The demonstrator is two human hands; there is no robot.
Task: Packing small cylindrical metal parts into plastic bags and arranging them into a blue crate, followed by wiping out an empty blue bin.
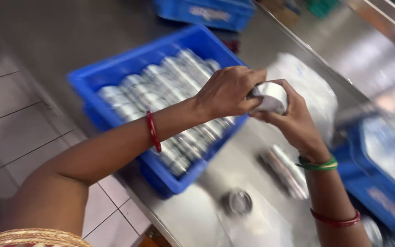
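Head view, motion-blurred throughout. Both hands meet above the steel table [193, 215], holding one small round metal tin [270, 97] between them. Left hand [227, 93] comes over the top, fingers curled down and closed on the tin's upper edge; right hand [293, 121] cups it from below, fingers wrapped partway round the side wall, thumb near the rim. The tin is clear of the table, just beside the near-right corner of the blue crate [115, 73], which is packed with rows of silvery cylindrical pieces [170, 87] lying side by side. Below the hands, on the table: a short stack of similar metal pieces [286, 169] lying on its side, and a single round piece [238, 201] set flat (lid or base, cannot tell). A crumpled clear plastic bag [312, 91] lies behind the hands; a second blue crate [380, 183] sits at right. Judgement: the step in hand looks like fitting or twisting the top onto the tin. Doing it well likely calls for the lower hand to hold the body still and level while the upper hand seats the top squarely, with even pressure around the rim to avoid denting thin metal.
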